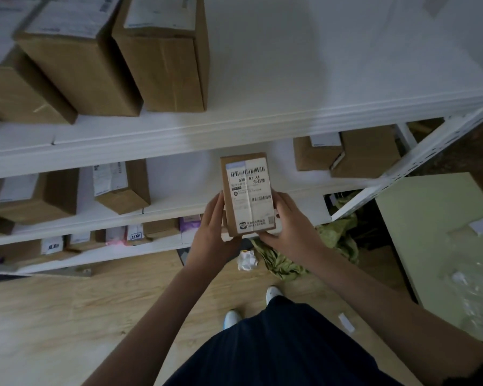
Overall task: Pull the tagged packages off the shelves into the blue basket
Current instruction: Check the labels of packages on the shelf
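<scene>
- Head view: we hold one small brown cardboard package (pixel 247 195) with a white barcode shipping label, upright, in front of the middle shelf and clear of it.
- Our left hand (pixel 213 231) grips the package's lower left edge, fingers curled behind it.
- Our right hand (pixel 286 228) cups the lower right corner, fingers wrapped round the side.
- White metal shelving unit (pixel 179 129): three tall brown cardboard boxes (pixel 162 59) stand on the upper shelf at left.
- Middle shelf: labelled brown boxes (pixel 120 188) at left, two more (pixel 346 153) at right.
- Lowest shelf: several small flat parcels (pixel 134 234).
- Light wooden floor (pixel 53 316): crumpled white paper (pixel 246 260) just beside crumpled green wrapping (pixel 287 263), below our hands.
- Pale green cabinet top (pixel 430 224) at right.
</scene>
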### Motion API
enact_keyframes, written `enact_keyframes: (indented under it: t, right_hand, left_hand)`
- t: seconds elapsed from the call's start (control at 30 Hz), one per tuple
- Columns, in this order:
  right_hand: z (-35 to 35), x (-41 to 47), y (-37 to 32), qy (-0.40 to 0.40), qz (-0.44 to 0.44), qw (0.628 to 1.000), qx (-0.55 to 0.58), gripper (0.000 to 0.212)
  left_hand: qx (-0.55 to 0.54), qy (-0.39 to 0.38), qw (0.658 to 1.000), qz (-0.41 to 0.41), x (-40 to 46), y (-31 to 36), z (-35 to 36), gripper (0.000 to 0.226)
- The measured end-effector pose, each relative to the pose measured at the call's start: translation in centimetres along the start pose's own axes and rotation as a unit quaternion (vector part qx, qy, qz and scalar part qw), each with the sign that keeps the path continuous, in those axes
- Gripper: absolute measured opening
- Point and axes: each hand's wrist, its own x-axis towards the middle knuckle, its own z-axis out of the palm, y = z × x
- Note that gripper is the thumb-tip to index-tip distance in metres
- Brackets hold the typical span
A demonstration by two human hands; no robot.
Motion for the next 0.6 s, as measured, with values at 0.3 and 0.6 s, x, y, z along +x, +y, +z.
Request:
enact_keyframes:
  t: [0.3, 0.6]
  right_hand:
    - [2.2, 0.6, -1.8, -0.009, 0.017, 1.0, 0.014, 0.087]
    - [6.4, 8.8, -2.7, -0.088, 0.078, 0.991, 0.059, 0.068]
  left_hand:
    - [-0.055, 0.03, 0.998, 0.001, -1.1, -0.8, -0.9, 0.086]
    - [-0.136, 0.03, 0.977, -0.159, 1.6, -6.2, -1.7, 0.09]
